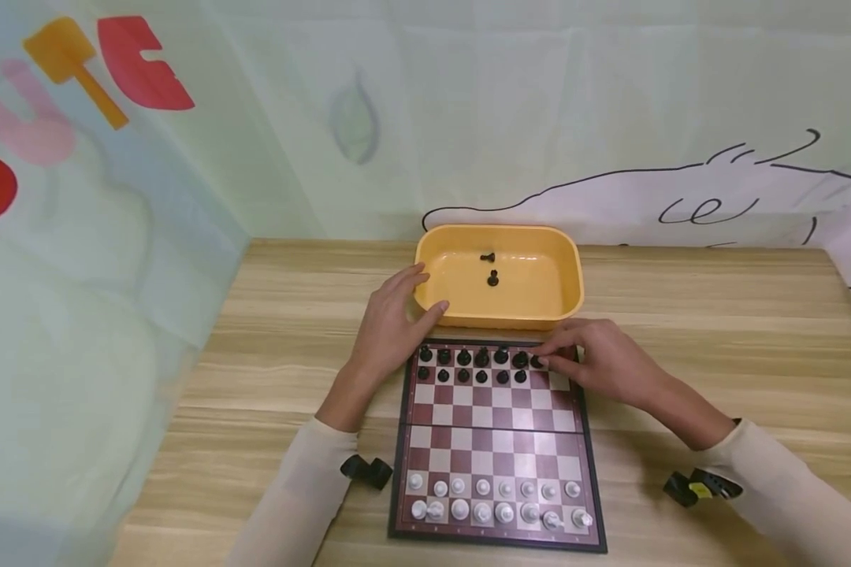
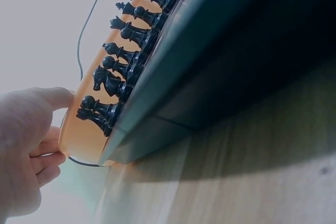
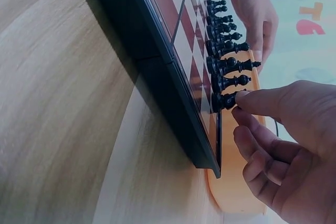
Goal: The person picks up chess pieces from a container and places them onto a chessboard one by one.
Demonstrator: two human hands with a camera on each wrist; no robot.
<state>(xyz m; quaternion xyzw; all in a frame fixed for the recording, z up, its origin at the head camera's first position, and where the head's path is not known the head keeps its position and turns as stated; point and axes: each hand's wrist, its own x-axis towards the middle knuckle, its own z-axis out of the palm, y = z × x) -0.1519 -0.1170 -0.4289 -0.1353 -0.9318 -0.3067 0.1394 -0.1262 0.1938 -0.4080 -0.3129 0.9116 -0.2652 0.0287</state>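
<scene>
My right hand (image 1: pixel 606 362) pinches a small black chess piece (image 3: pixel 224 101) between thumb and forefinger. The piece is upright at the right end of the black back row, and fingertips cover its top. My left hand (image 1: pixel 390 323) grips the near left corner of a yellow tray (image 1: pixel 496 321), thumb at the front rim and fingers at the left rim. Between me and the tray lies a chessboard (image 1: pixel 471 441) in maroon and white. Black pieces (image 2: pixel 126 53) stand in two rows at its far side. White pieces (image 1: pixel 504 513) fill two rows at the near side.
Inside the tray are two loose black pieces (image 1: pixel 492 278), one of them lying on its side. The wooden table (image 1: pixel 291 315) reaches back to a printed cloth backdrop (image 1: pixel 468 118). A dark rim edges the board, and a fold line crosses its middle.
</scene>
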